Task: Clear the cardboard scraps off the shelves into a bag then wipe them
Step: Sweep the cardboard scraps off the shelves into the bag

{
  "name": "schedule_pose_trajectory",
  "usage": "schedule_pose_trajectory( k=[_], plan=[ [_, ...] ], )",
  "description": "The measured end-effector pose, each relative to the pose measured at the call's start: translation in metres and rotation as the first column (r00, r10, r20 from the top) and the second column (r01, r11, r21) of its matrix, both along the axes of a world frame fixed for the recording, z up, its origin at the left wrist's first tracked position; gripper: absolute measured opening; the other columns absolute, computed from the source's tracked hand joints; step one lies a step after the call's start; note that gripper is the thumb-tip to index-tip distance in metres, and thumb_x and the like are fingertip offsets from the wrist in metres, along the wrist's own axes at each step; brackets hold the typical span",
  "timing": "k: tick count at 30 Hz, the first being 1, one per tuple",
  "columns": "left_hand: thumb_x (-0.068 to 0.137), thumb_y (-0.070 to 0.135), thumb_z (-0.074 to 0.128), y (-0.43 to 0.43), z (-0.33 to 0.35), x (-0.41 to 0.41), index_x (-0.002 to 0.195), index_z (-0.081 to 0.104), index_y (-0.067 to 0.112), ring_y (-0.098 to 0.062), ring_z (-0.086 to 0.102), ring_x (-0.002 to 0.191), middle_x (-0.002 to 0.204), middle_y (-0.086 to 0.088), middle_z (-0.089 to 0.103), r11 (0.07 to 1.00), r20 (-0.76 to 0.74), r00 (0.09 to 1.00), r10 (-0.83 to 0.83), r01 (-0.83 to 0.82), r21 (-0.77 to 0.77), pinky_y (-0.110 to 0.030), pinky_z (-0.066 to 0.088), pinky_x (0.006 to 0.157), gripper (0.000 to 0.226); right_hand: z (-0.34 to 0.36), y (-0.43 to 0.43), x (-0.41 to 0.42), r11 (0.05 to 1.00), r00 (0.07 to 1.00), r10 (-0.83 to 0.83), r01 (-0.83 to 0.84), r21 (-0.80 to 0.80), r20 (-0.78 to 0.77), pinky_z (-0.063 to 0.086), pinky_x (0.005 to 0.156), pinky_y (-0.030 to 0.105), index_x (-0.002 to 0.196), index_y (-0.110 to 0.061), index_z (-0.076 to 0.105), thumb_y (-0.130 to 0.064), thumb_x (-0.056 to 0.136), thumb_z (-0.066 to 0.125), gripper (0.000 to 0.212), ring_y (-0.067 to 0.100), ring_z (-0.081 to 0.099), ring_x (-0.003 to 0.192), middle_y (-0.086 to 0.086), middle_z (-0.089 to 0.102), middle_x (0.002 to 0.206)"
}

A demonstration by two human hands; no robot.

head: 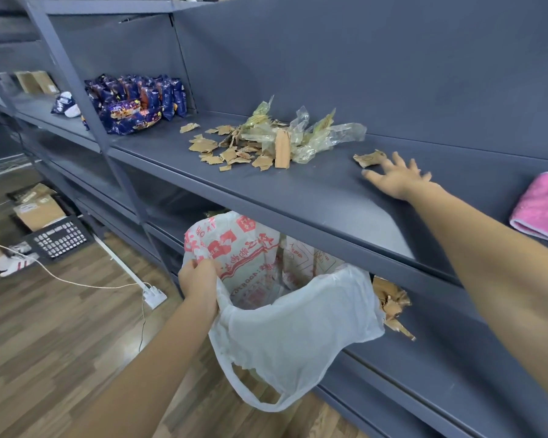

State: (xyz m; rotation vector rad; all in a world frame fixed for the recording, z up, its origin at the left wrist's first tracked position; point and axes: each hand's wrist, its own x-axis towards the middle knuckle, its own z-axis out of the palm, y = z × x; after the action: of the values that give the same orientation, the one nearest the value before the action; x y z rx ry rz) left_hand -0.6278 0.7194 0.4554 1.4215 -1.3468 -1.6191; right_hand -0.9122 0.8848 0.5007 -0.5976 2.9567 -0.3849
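A heap of brown cardboard scraps (pixel 234 150) mixed with crumpled clear plastic wrap (pixel 323 134) lies on the dark grey shelf (pixel 298 191). One separate cardboard scrap (pixel 369 159) lies to the right of the heap. My right hand (pixel 399 178) is flat on the shelf with fingers spread, just right of that scrap. My left hand (pixel 200 279) grips the rim of a white plastic bag (pixel 291 330) with red print, held open below the shelf's front edge. More cardboard scraps (pixel 391 305) sit on the lower shelf behind the bag.
A pink cloth (pixel 544 207) lies on the shelf at the far right. Blue snack packets (pixel 136 102) stand at the shelf's left. On the wooden floor are cardboard boxes (pixel 37 207), a black crate (pixel 59 238), a power strip (pixel 154 294) and another person's shoe (pixel 13 263).
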Motion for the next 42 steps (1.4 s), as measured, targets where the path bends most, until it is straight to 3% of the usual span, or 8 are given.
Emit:
schedule_pose_trajectory(
  k=[13, 18, 21, 25, 30, 35, 40, 42],
  plan=[
    [0.088, -0.006, 0.043, -0.001, 0.005, -0.004, 0.063, 0.038, 0.014, -0.013, 0.040, 0.062, 0.068, 0.000, 0.039, 1.000, 0.090, 0.996, 0.006, -0.008, 0.016, -0.020, 0.033, 0.054, 0.032, -0.009, -0.028, 0.025, 0.979, 0.977, 0.199, -0.197, 0.043, -0.069, 0.013, 0.111, 0.053, 0.137, -0.026, 0.042, -0.061, 0.093, 0.024, 0.060, 0.034, 0.020, 0.140, 0.004, 0.028, 0.153],
    [0.086, -0.006, 0.043, 0.003, 0.007, -0.001, 0.072, 0.044, 0.011, -0.016, 0.042, 0.066, 0.069, 0.001, 0.039, 1.000, 0.099, 0.995, -0.018, 0.017, 0.008, -0.022, 0.033, 0.056, 0.023, -0.002, -0.027, 0.032, 0.936, 0.921, 0.136, -0.241, -0.258, -0.364, 0.035, 0.095, 0.040, 0.099, -0.004, 0.062, -0.043, 0.093, 0.044, 0.044, 0.034, 0.041, 0.121, 0.021, 0.049, 0.127],
    [0.083, -0.007, 0.043, 0.002, 0.007, 0.001, 0.062, 0.036, 0.017, -0.013, 0.038, 0.061, 0.069, 0.001, 0.039, 0.999, 0.094, 0.995, -0.032, 0.032, 0.006, -0.023, 0.033, 0.057, 0.033, 0.007, -0.030, 0.032, 0.923, 0.837, 0.090, -0.273, -0.270, -0.540, 0.035, 0.088, 0.038, 0.100, -0.002, 0.061, -0.053, 0.078, 0.026, 0.065, 0.035, 0.046, 0.109, 0.020, 0.053, 0.116],
    [0.082, -0.008, 0.042, 0.004, 0.007, 0.002, 0.070, 0.044, 0.012, -0.018, 0.044, 0.070, 0.071, 0.001, 0.041, 0.999, 0.082, 0.996, -0.032, 0.032, 0.000, -0.023, 0.035, 0.058, 0.023, -0.004, -0.039, 0.015, 0.977, 0.935, 0.186, -0.209, -0.043, -0.303, 0.011, 0.113, 0.051, 0.141, -0.024, 0.035, -0.057, 0.090, 0.026, 0.062, 0.034, 0.015, 0.142, 0.006, 0.019, 0.156],
    [0.084, -0.009, 0.043, 0.003, 0.005, -0.001, 0.082, 0.046, 0.008, -0.023, 0.045, 0.088, 0.072, 0.002, 0.040, 1.000, 0.095, 0.995, -0.019, 0.020, -0.005, -0.022, 0.036, 0.058, 0.017, -0.015, -0.055, 0.018, 0.941, 0.939, 0.338, -0.336, 0.048, -0.057, 0.008, 0.116, 0.048, 0.147, -0.029, 0.024, -0.057, 0.095, 0.023, 0.059, 0.029, 0.010, 0.146, -0.005, 0.008, 0.159],
    [0.084, -0.010, 0.045, -0.001, 0.004, -0.006, 0.062, 0.034, 0.012, -0.023, 0.043, 0.083, 0.070, 0.000, 0.037, 1.000, 0.163, 0.987, -0.001, 0.006, -0.028, -0.020, 0.032, 0.054, 0.033, -0.011, -0.071, 0.068, 0.812, 0.806, 0.583, -0.579, 0.069, -0.101, 0.009, 0.118, 0.042, 0.148, -0.028, 0.022, -0.055, 0.096, 0.027, 0.059, 0.026, 0.011, 0.146, -0.003, 0.010, 0.159],
    [0.087, -0.010, 0.043, 0.003, 0.007, -0.006, 0.102, 0.046, 0.005, -0.031, 0.049, 0.120, 0.119, -0.014, 0.053, 0.999, 0.162, 0.987, 0.020, -0.011, -0.053, -0.029, 0.040, 0.080, 0.021, -0.009, -0.076, 0.101, 0.643, 0.637, 0.765, -0.754, 0.134, -0.093, 0.006, 0.119, 0.039, 0.150, -0.026, 0.012, -0.054, 0.094, 0.035, 0.067, 0.024, 0.005, 0.147, -0.001, 0.002, 0.160],
    [0.086, -0.010, 0.042, 0.002, 0.007, -0.005, 0.104, 0.048, 0.005, -0.031, 0.049, 0.122, 0.112, -0.011, 0.051, 0.998, 0.145, 0.989, 0.013, -0.004, -0.060, -0.031, 0.041, 0.083, 0.025, -0.012, -0.078, 0.112, 0.564, 0.552, 0.826, -0.803, 0.191, -0.117, 0.006, 0.119, 0.037, 0.150, -0.027, 0.015, -0.055, 0.093, 0.039, 0.069, 0.023, 0.004, 0.147, -0.001, 0.003, 0.160]
  ],
)
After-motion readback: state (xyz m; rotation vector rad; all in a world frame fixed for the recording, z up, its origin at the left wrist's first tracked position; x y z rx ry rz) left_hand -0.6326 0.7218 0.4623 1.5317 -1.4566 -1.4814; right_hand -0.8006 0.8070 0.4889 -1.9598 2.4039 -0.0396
